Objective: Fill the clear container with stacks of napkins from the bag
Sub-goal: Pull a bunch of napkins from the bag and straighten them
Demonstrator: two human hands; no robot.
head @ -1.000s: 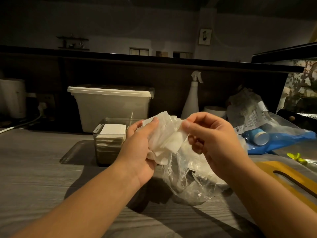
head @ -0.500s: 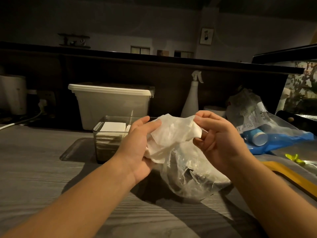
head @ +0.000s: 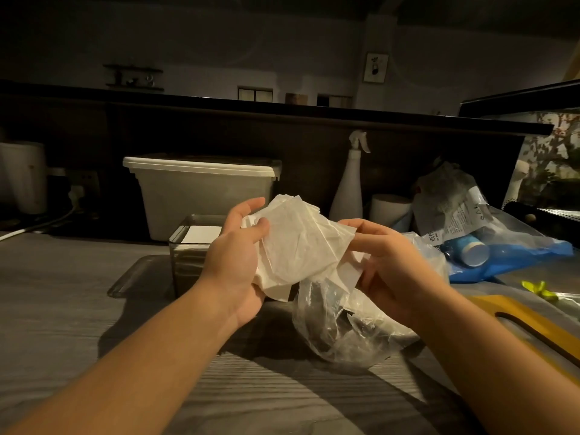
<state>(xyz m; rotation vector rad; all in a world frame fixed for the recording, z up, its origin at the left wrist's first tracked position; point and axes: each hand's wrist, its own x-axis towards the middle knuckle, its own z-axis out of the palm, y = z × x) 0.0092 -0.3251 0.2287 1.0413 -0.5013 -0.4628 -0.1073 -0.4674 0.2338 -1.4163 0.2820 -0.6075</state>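
Observation:
A loose bunch of white napkins (head: 298, 243) is held up between both hands above the counter. My left hand (head: 235, 262) grips its left side with thumb on the front. My right hand (head: 392, 265) pinches its right corner and also holds the crumpled clear plastic bag (head: 339, 324), which hangs down beneath the napkins to the counter. Behind my left hand stands the clear container (head: 188, 262), partly hidden, with a flat stack of white napkins (head: 202, 235) showing at its top.
A lidded white tub (head: 201, 196) and a white spray bottle (head: 348, 189) stand behind the container. At right lie plastic bags with a blue bottle (head: 467, 251), and a yellow board (head: 533, 328). A clear lid (head: 138, 274) lies left of the container. A cable (head: 40, 222) runs at far left.
The napkins have come further up out of the bag and spread wider between my hands. My right hand has shifted right and slightly down; the bag sags lower.

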